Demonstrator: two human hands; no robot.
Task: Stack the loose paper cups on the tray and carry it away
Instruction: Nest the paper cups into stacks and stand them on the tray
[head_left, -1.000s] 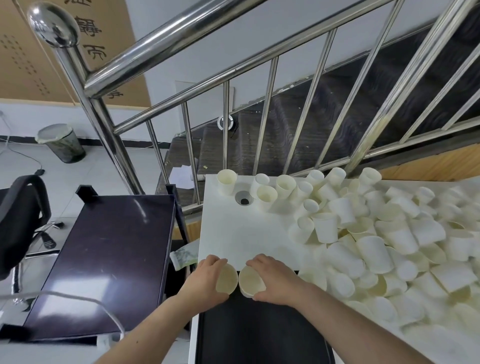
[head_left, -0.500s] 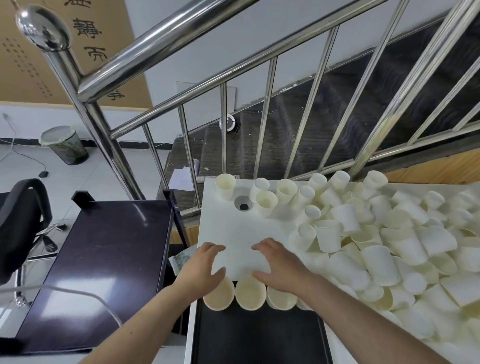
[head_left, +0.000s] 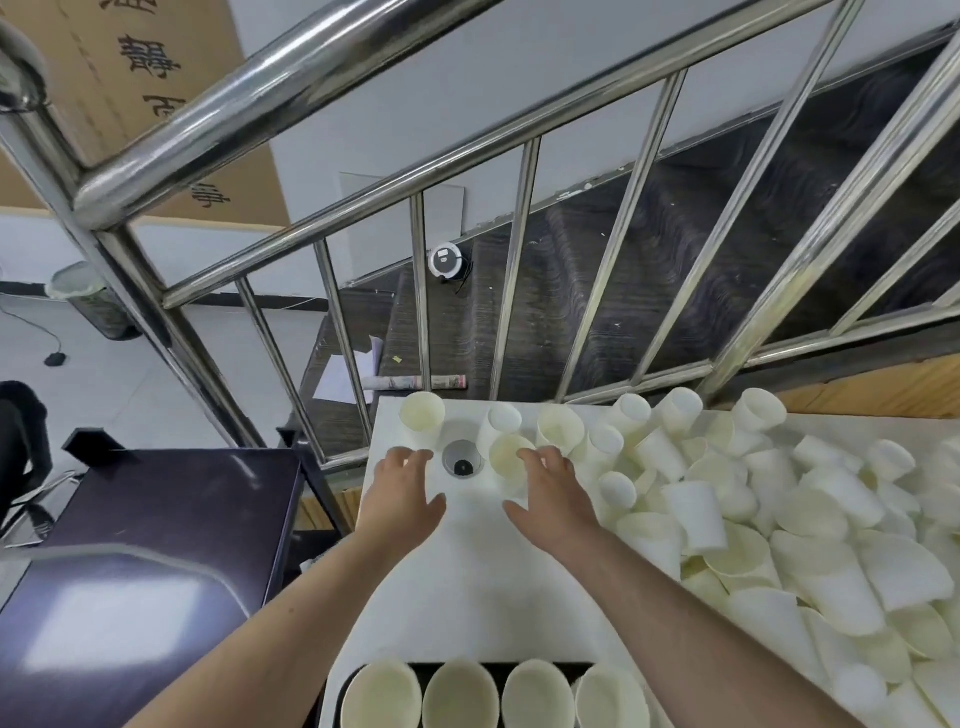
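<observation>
Both of my hands reach out over the white table (head_left: 467, 571) with fingers spread and nothing in them. My left hand (head_left: 402, 496) hovers just short of an upright cup (head_left: 422, 410) at the far left corner. My right hand (head_left: 550, 493) has its fingertips at an upright cup (head_left: 511, 457) beside a round cable hole (head_left: 462, 460). A big heap of loose paper cups (head_left: 779, 519) covers the table's right side. Several upright cups (head_left: 460, 696) stand in a row on the black tray (head_left: 519, 666) at the bottom edge.
A steel stair railing (head_left: 426, 332) runs just behind the table. A dark purple side table (head_left: 130, 545) stands to the left, with a black chair (head_left: 21, 441) beyond it. A bin (head_left: 91, 304) sits on the far floor.
My hands let go of the cups set on the tray and moved forward across the table toward the upright cups at the far edge. The view tilted so the tray slid to the bottom.
</observation>
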